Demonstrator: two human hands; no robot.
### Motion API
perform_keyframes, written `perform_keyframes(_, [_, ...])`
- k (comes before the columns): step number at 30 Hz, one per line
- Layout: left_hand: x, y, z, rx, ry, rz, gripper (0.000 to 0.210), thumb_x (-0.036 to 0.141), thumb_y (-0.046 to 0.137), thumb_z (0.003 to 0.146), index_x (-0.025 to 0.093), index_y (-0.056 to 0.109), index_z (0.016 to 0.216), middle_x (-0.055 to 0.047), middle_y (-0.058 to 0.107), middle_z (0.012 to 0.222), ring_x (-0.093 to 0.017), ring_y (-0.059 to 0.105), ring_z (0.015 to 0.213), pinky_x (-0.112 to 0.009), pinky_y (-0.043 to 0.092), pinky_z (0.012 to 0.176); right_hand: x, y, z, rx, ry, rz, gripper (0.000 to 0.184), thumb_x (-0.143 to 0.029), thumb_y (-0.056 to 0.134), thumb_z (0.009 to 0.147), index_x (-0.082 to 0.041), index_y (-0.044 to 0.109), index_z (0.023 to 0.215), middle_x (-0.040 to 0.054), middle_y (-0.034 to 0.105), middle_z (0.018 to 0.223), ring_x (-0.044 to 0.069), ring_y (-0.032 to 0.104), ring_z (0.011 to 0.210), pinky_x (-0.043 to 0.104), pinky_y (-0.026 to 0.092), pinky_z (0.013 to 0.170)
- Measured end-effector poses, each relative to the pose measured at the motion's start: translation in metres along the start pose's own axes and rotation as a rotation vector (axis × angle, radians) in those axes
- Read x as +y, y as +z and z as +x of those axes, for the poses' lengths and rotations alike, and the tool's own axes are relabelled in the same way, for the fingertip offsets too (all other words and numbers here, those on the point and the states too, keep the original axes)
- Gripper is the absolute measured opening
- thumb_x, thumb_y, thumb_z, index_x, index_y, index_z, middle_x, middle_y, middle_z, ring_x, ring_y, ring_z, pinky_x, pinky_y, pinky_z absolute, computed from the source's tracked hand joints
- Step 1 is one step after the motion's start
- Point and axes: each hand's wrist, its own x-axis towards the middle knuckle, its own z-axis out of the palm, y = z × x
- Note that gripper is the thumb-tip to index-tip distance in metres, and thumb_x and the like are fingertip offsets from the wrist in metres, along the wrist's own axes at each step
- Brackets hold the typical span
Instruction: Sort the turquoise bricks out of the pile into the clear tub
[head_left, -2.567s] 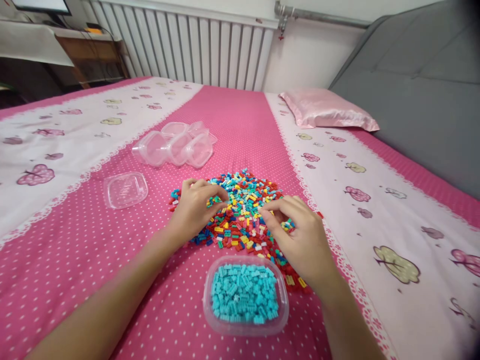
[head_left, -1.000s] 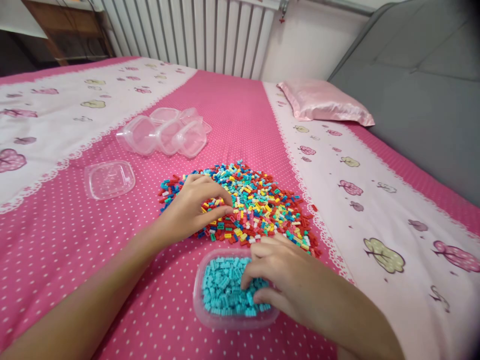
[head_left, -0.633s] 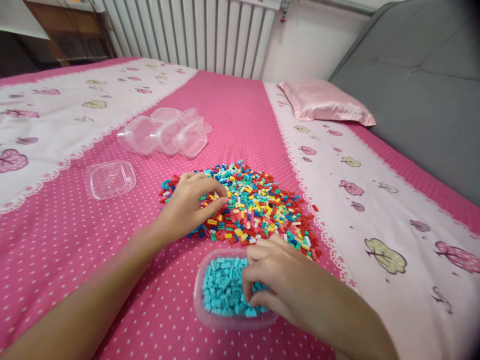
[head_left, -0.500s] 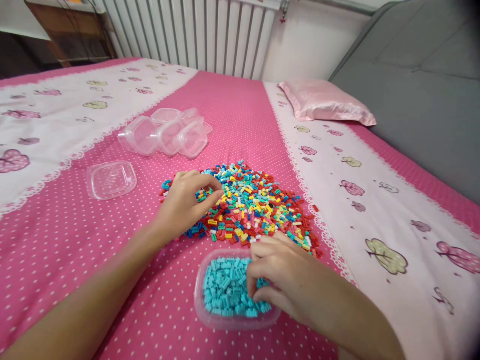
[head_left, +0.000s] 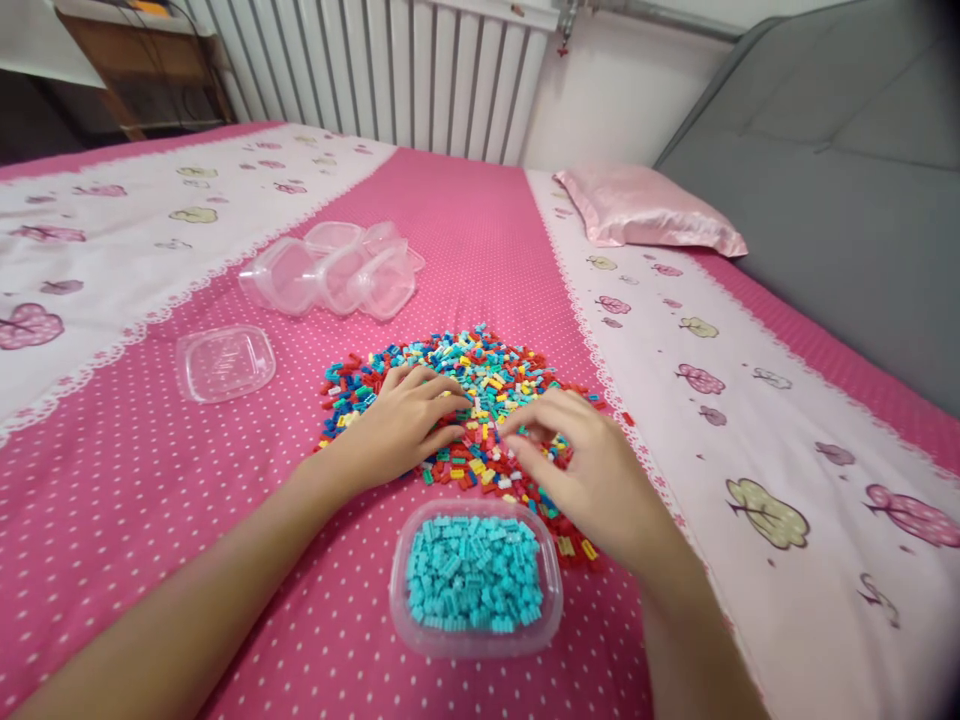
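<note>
A pile of small building bricks (head_left: 487, 375) in mixed colours lies on the bed. My left hand (head_left: 405, 425) rests on the pile's left part, its fingers stretched and apart, with no brick seen in them. Over the right part is my right hand (head_left: 581, 460), fingers curved, thumb and index tips close together with a small gap at the bricks. Nearer to me, a clear plastic box (head_left: 401, 625) stands uncovered, filled with light-blue bricks (head_left: 474, 575). Both hands are off this box.
Several clear plastic containers (head_left: 289, 280) lie grouped behind the pile at left. A clear lid (head_left: 226, 363) lies flat on the pink dotted bedspread (head_left: 465, 205). A pink pillow (head_left: 649, 208) sits at the back right beside the grey headboard (head_left: 840, 190). Behind the bed is a radiator (head_left: 405, 75).
My right hand has moved from the box of light-blue bricks forward onto the pile. My left hand has shifted slightly right and nearer, its fingers flatter. Bricks at the pile's near right have spread toward me.
</note>
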Motion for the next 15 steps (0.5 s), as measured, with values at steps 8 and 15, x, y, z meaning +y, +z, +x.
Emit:
perform_keyframes(8, [0.001, 0.004, 0.001, 0.000, 0.004, 0.046, 0.029, 0.038, 0.054, 0.101, 0.020, 0.067, 0.119, -0.008, 0.066, 0.129, -0.029, 0.054, 0.116, -0.046, 0.034, 0.101, 0.035, 0.035, 0.014, 0.162, -0.046, -0.123, 0.032, -0.018, 0.050, 0.100, -0.025, 0.069, 0.124, 0.0060, 0.069, 0.126, 0.027, 0.054, 0.119, 0.050, 0.043, 0.107])
perform_keyframes(15, [-0.002, 0.004, 0.000, 0.042, -0.035, 0.089, 0.024, 0.035, 0.055, 0.100, 0.021, 0.069, 0.114, -0.011, 0.062, 0.126, -0.031, 0.052, 0.117, -0.049, 0.036, 0.102, 0.051, 0.059, 0.025, 0.152, -0.036, -0.365, 0.033, -0.018, 0.054, 0.098, -0.029, 0.074, 0.121, 0.0106, 0.046, 0.151, 0.033, 0.033, 0.143, 0.059, 0.033, 0.116])
